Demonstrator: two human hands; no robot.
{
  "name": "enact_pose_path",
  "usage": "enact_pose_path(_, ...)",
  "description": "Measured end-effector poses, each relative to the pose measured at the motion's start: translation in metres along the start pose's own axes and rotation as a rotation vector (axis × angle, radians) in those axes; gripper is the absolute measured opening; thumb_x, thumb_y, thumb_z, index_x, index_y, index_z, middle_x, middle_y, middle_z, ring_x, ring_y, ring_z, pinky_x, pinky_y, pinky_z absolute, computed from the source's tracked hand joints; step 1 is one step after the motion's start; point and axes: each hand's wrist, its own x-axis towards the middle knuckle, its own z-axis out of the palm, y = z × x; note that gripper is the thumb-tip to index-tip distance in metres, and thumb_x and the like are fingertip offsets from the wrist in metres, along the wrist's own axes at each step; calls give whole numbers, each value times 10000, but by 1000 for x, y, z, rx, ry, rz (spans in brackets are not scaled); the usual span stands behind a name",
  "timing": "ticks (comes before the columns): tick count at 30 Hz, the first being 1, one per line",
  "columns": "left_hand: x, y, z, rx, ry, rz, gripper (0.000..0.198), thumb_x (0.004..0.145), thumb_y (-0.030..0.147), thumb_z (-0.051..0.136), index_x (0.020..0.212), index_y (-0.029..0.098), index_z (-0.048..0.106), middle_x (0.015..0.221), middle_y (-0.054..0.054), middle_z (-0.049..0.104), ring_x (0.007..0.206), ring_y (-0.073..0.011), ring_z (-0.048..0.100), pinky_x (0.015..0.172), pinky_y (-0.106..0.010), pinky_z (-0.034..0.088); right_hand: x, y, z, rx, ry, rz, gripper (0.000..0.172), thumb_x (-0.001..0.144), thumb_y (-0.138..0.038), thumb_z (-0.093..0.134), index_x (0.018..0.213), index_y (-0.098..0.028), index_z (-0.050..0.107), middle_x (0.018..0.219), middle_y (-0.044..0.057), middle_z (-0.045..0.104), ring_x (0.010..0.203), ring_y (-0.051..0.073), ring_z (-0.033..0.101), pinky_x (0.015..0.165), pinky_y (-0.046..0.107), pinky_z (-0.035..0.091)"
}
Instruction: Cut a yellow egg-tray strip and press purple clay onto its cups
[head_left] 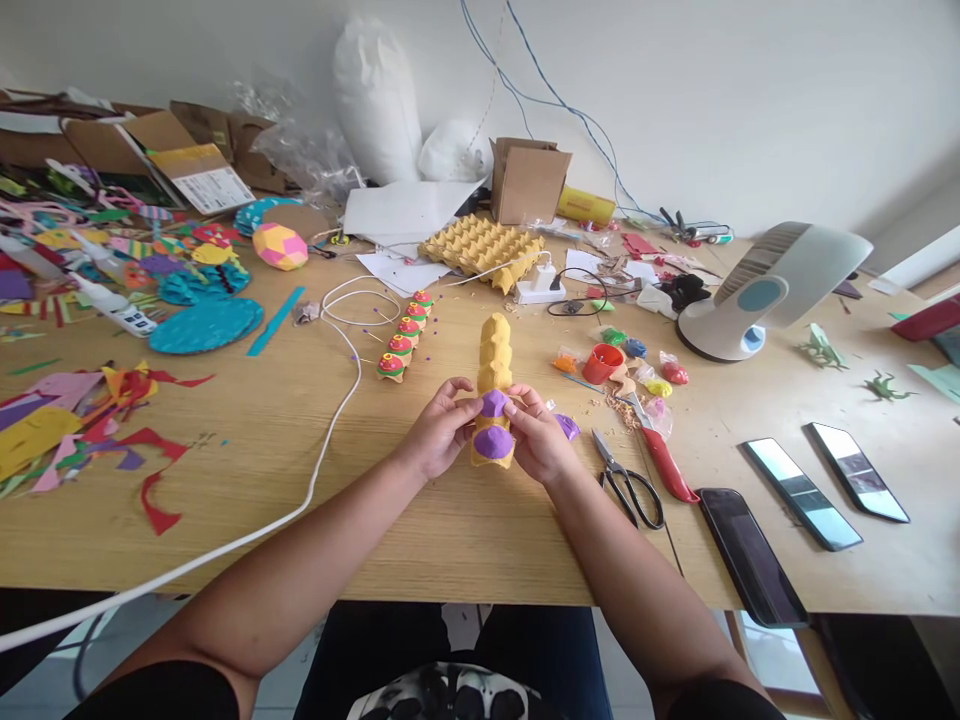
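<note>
Between my two hands is a strip of yellow egg carton [495, 345], its row of cups pointing away from me. Purple clay [493, 443] covers the nearest cup, and a second purple piece [493, 403] lies on the cup beyond it. My left hand [444, 428] grips the strip's left side, thumb against the second purple piece. From the right, my right hand [538, 435] presses its thumb on that same piece, fingers round the strip's side. Beside my right hand lies a packet of purple clay [568, 426]. A finished-looking strip with red and green cups [405, 338] stands to the left.
Scissors [628, 485], a red-handled knife [667, 465] and several phones [754, 555] lie to the right. A red cup [603, 363] stands among clay packets near a white fan [772, 285]. A white cable [330, 440] crosses the left side; paper scraps [82, 420] lie beyond it.
</note>
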Motion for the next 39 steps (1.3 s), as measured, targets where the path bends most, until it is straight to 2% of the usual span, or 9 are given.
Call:
enact_pose_path(10,-1,3,2,-27,6,4,449,737,264,852,991,234,482,759,36,698,583,-100,617,520,-184,459,0,0,-1,12,-42,-6,334,747,-267,852,919,-264,566,837,-66,675,695,93,625,651,206,522)
enact_pose_path(16,-1,2,3,-45,20,-10,460,745,281,848,1047,235,504,807,26,700,621,-107,635,544,-192,472,1,-1,-1,13,-16,2,327,745,-261,840,935,-268,574,875,-48,675,727,114,623,650,220,507)
enact_pose_path(22,-1,2,2,-85,-13,-21,414,790,321,812,1095,220,550,838,4,703,680,-118,647,593,-210,492,1,-1,-4,59,-4,4,274,783,-345,799,948,-269,593,878,-39,659,753,129,611,689,243,504)
enact_pose_path(29,-1,0,3,-49,-14,-43,451,772,282,826,1120,231,544,872,8,709,696,-114,660,604,-207,501,1,3,-4,53,25,-21,294,771,-294,803,952,-276,573,893,-50,663,813,132,631,754,251,518)
enact_pose_path(39,-2,0,3,-39,-8,-53,443,769,286,834,1108,238,553,845,9,708,654,-108,655,563,-192,492,-4,-3,5,86,5,2,333,749,-237,820,949,-277,557,904,-43,662,778,129,626,672,228,514)
